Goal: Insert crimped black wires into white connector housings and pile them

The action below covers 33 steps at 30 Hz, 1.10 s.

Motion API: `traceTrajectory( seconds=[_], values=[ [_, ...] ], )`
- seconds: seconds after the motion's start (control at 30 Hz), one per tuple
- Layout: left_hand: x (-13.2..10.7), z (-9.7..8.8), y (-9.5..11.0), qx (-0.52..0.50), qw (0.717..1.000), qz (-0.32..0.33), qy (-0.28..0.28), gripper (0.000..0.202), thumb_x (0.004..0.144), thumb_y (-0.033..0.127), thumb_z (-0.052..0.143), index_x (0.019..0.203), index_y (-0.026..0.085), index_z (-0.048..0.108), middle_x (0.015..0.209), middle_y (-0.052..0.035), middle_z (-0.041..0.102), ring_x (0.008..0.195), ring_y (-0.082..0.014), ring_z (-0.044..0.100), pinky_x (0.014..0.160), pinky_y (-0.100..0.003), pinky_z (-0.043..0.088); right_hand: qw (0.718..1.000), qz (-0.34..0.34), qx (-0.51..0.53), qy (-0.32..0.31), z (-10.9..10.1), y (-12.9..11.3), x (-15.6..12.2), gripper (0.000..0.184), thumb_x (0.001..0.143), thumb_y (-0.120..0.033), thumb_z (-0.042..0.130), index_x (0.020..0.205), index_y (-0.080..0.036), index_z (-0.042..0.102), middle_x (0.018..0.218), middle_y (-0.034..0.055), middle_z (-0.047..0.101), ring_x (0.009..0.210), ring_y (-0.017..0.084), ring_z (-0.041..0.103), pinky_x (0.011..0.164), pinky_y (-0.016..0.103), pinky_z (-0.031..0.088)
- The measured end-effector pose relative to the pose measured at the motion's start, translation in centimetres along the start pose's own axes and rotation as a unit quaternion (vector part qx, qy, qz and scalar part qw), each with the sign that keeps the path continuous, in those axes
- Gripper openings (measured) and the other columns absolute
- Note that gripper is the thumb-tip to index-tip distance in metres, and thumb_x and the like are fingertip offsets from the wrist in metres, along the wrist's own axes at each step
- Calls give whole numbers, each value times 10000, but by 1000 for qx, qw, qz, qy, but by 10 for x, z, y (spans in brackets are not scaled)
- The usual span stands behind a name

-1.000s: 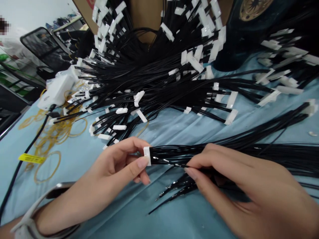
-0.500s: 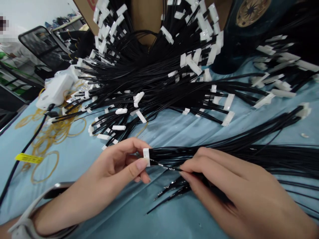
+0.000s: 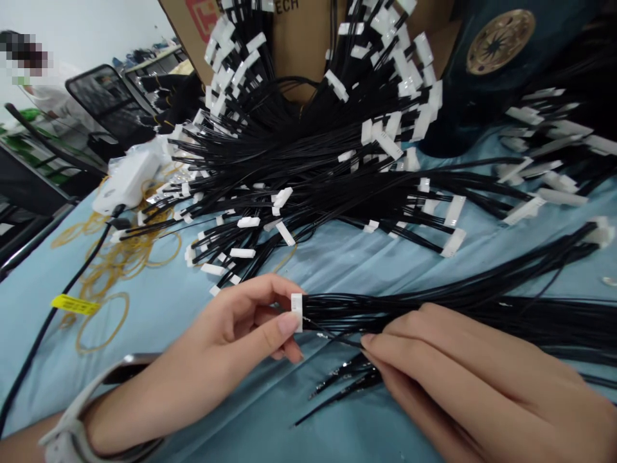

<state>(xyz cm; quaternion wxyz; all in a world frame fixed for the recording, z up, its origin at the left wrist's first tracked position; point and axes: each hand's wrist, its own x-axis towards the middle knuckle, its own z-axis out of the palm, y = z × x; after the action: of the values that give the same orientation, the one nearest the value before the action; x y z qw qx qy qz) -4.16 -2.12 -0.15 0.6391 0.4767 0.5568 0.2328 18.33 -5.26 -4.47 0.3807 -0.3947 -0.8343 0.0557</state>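
Note:
My left hand (image 3: 260,321) pinches a white plug connector (image 3: 297,312) between thumb and fingers. Many black wires (image 3: 347,307) run rightward out of that connector. With fingertips pressed together, my right hand (image 3: 463,366) holds a thin black wire (image 3: 337,339) whose far end meets the connector's face near my left thumb; how deep it sits I cannot tell. Below my right fingers, several loose wire ends (image 3: 332,382) with small metal tips point down and left over the blue cloth.
A big heap of black cables (image 3: 289,154) with white connectors lies behind my hands, against a cardboard box (image 3: 299,58). At left are yellow rubber bands (image 3: 116,263), a white adapter (image 3: 128,183) and a black cord (image 3: 53,328). A dark cylinder (image 3: 448,116) stands back right. A person (image 3: 53,96) sits far left.
The camera view has shifted, so everything appears a little farther right and lower. My right hand has turned slightly, and more black wire now shows between it and the connector.

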Motion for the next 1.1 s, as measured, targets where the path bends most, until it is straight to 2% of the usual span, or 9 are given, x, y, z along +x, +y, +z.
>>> traceTrajectory(
  seconds=[0.13,0.33,0.57,0.73,0.93,1.1],
  values=[
    [1,-1,-3,-27,1000,7,7,59,907,231,723,965,222,714,685,83,720,643,-60,697,590,-84,501,1000,-24,-3,18,2,2,-3,252,1066,-310,384,979,-217,602,835,17,702,723,180,665,630,319,517],
    [2,-4,-3,-44,999,4,2,55,897,207,740,942,237,751,730,73,737,626,-56,706,587,-82,521,999,9,22,21,-2,1,2,161,1006,-115,484,955,-179,623,879,16,714,730,150,674,712,291,549],
    [2,-3,-2,-60,998,2,7,74,868,164,760,909,225,772,677,71,733,592,-56,702,574,-76,540,997,-2,15,73,-2,0,3,126,983,-122,567,926,-156,675,821,7,723,703,143,680,710,287,546],
    [5,-3,-3,-69,998,5,-2,70,857,165,773,893,224,773,670,73,724,587,-58,705,569,-77,547,998,-17,-1,55,-3,0,2,255,1040,-184,455,930,-153,683,798,28,724,729,175,682,633,328,523],
    [2,-5,-6,-83,996,14,-9,72,883,196,758,928,245,787,708,69,740,603,-53,710,587,-70,553,997,-24,-3,67,-5,2,3,267,1030,-164,457,892,-142,685,809,37,728,718,170,682,639,312,534],
    [2,-3,-1,-69,998,-2,3,99,835,152,794,888,235,787,667,76,732,579,-57,706,558,-68,550,1000,0,13,16,-4,4,1,299,1048,-175,366,951,-169,649,831,42,715,726,181,676,632,327,529]
  ],
)
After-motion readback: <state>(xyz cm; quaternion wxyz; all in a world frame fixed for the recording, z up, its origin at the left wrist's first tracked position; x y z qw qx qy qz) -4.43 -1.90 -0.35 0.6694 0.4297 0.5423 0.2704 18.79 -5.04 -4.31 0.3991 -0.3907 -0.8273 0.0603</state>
